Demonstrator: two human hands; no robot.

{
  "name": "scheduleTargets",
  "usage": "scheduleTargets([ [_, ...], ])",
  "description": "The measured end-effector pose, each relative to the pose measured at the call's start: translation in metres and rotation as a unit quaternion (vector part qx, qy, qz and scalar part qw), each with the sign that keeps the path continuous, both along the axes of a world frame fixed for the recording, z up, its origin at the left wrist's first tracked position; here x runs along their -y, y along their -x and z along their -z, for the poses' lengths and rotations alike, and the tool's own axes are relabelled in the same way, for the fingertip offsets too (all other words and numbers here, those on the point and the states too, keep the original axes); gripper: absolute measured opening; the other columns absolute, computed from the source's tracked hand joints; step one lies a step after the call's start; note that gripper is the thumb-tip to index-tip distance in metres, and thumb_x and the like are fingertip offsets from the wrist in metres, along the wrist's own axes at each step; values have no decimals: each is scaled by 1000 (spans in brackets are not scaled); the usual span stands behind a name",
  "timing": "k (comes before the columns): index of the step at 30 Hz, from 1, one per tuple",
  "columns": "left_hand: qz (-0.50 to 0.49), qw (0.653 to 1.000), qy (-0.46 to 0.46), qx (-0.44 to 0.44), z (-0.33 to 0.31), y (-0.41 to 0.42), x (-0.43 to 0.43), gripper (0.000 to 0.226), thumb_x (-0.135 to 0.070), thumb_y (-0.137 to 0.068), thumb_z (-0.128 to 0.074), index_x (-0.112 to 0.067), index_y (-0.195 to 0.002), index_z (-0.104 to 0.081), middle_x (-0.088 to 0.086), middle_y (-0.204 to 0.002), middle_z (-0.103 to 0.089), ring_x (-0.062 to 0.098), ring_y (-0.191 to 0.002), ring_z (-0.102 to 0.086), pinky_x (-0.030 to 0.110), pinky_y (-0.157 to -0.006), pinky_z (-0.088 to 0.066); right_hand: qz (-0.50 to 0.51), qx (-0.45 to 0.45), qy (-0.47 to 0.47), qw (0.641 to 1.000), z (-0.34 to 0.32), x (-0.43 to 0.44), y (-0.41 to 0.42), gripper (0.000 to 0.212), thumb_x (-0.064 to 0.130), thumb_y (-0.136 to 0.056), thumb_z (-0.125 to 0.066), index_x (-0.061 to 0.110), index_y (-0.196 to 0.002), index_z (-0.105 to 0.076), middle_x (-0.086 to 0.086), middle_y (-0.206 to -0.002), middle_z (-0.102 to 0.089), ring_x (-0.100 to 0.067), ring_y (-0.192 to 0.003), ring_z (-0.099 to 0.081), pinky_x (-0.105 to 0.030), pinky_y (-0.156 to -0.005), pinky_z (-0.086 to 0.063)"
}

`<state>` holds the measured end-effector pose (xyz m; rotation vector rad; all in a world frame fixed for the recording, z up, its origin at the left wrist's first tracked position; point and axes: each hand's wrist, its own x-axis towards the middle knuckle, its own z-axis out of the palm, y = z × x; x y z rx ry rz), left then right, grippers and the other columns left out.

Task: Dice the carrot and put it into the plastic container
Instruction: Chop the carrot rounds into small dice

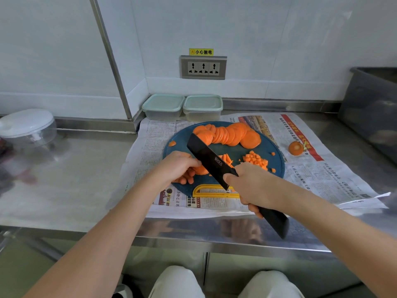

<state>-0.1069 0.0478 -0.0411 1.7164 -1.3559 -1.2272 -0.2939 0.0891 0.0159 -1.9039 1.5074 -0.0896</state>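
Note:
A round blue cutting board lies on newspaper. Along its far side runs a row of orange carrot slices. A small heap of diced carrot sits at the board's right, and cut strips lie beside the blade. My right hand grips the black handle of a black knife, whose blade slants up and left over the board. With curled fingers, my left hand holds a stack of carrot slices against the blade. Two lidded plastic containers stand behind the board.
A carrot end lies on the newspaper to the right. A yellow plastic tool sits at the board's near edge. A clear tub with a white lid stands far left, a grey bin far right. A wall socket is behind.

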Motion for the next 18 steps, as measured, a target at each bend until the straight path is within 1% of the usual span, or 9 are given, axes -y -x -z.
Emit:
scheduleTargets([
  [3,2,1000,-3,0,0,-1,1,18,-19,-90,-61,-9,-75,-65,1,-56,-57,13,-49,-52,21,-43,-35,-5,-5,-3,1000,-2,1,-2,29,17,-102,-33,11,-74,-42,-7,-63,-45,-11,-37,-41,-24,-41,-37],
  [6,5,1000,-6,4,0,0,1,18,-20,-90,-60,-4,-83,-67,4,-61,-58,14,-50,-52,22,-44,-35,2,-1,-15,1000,-2,4,-2,25,20,-101,-37,6,-83,-47,-8,-59,-47,-9,-29,-41,-20,-35,-38],
  [9,3,1000,-1,1,0,0,1,16,-19,-91,-60,-5,-83,-63,4,-60,-56,13,-48,-51,21,-43,-35,8,0,-19,1000,0,6,-5,24,24,-101,-39,3,-94,-48,-9,-58,-49,-13,-31,-42,-21,-35,-41],
  [13,-2,1000,-6,-7,1,-1,2,15,-19,-91,-59,-6,-84,-61,3,-58,-53,13,-46,-51,20,-41,-35,1,-2,-15,1000,0,9,-8,24,24,-100,-39,3,-93,-48,-9,-57,-48,-16,-36,-43,-23,-37,-41],
  [15,-6,1000,-8,-8,1,-1,3,16,-19,-90,-60,-4,-87,-63,2,-57,-54,13,-45,-51,20,-41,-35,3,-1,-36,999,-2,10,-8,24,22,-100,-38,2,-94,-48,-10,-56,-47,-17,-36,-42,-23,-37,-42],
  [18,-7,1000,-9,-7,1,-1,4,23,-19,-91,-60,3,-98,-65,3,-57,-54,12,-45,-52,20,-41,-36,-6,-1,-61,998,-4,12,-9,21,15,-100,-36,-1,-98,-48,-12,-59,-45,-18,-38,-40,-26,-41,-43],
])
